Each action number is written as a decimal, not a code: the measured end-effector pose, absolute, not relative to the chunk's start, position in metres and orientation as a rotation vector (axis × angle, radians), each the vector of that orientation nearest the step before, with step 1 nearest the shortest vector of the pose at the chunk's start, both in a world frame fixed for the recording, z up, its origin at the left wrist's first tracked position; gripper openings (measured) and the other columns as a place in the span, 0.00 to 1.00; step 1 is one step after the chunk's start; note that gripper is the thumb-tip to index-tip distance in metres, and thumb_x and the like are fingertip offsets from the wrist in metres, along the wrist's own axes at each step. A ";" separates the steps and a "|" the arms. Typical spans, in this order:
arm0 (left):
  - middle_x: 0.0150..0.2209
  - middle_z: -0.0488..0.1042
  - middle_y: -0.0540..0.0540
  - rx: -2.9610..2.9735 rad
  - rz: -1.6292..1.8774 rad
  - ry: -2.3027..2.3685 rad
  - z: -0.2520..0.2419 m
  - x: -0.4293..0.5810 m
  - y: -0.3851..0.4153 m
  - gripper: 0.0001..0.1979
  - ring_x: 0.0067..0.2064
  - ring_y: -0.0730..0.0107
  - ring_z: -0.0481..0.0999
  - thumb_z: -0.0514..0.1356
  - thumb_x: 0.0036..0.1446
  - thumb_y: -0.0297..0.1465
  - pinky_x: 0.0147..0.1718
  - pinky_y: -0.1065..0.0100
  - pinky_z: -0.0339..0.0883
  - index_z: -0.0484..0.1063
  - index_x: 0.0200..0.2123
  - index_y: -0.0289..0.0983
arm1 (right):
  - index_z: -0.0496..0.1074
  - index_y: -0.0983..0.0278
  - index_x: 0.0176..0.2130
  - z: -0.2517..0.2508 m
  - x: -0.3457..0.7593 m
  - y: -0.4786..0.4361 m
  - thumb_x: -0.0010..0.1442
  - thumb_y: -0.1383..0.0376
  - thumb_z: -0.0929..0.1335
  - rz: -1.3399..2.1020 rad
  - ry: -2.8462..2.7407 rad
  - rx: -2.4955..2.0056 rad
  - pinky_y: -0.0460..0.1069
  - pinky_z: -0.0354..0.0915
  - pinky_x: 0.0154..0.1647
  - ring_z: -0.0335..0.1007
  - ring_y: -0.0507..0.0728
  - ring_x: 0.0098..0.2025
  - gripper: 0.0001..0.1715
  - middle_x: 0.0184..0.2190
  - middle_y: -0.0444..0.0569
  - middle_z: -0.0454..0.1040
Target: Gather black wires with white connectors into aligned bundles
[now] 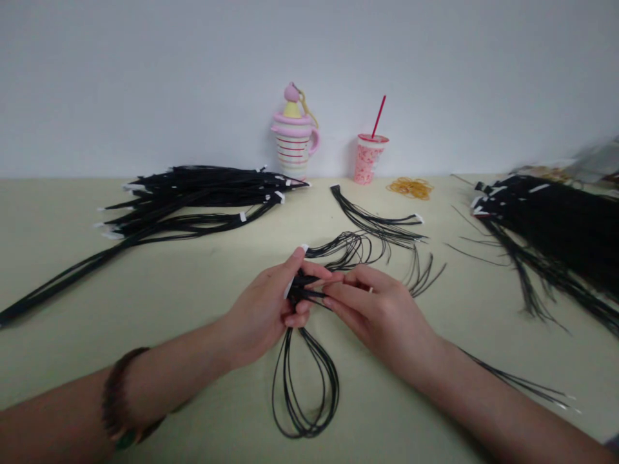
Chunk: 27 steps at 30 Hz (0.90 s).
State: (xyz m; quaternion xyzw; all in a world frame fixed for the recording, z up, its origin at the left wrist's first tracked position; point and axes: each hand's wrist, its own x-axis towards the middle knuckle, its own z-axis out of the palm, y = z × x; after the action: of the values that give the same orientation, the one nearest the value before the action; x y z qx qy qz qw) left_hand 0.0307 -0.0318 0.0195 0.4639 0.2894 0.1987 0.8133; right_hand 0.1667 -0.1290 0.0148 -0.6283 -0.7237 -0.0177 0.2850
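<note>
My left hand (271, 299) is closed around a bundle of black wires (331, 386), whose loop hangs down below the fingers onto the table. A white end piece shows by the thumb. My right hand (382, 303) pinches the black strands at the right side of the same bundle, its fingertips close to the left fingers. What exactly lies between the right fingertips is partly hidden. More black wires (348, 248) curl just behind the hands. Loose wire ends spread out beyond the right hand and under the right forearm.
A pile of black wire bundles (193, 200) with white connectors lies at the left back, a larger pile (556, 225) at the right. Between them are a small wire bundle (372, 219), yellow rubber bands (411, 187), a pink-lidded mug (293, 145) and a cup with a straw (369, 161).
</note>
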 end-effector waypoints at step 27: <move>0.23 0.62 0.50 0.967 0.384 0.636 0.017 0.030 -0.032 0.19 0.20 0.82 0.58 0.54 0.55 0.44 0.14 0.79 0.46 0.71 0.31 0.33 | 0.69 0.66 0.38 0.018 0.167 -0.129 0.63 0.66 0.60 0.058 -1.952 -1.549 0.49 0.61 0.40 0.65 0.53 0.37 0.11 0.33 0.49 0.71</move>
State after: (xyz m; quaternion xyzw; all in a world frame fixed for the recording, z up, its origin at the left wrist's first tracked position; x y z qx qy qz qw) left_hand 0.0301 -0.0319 0.0174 0.4539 0.2989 0.1801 0.8199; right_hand 0.1665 -0.1285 0.0179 -0.5891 -0.7421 0.0222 0.3189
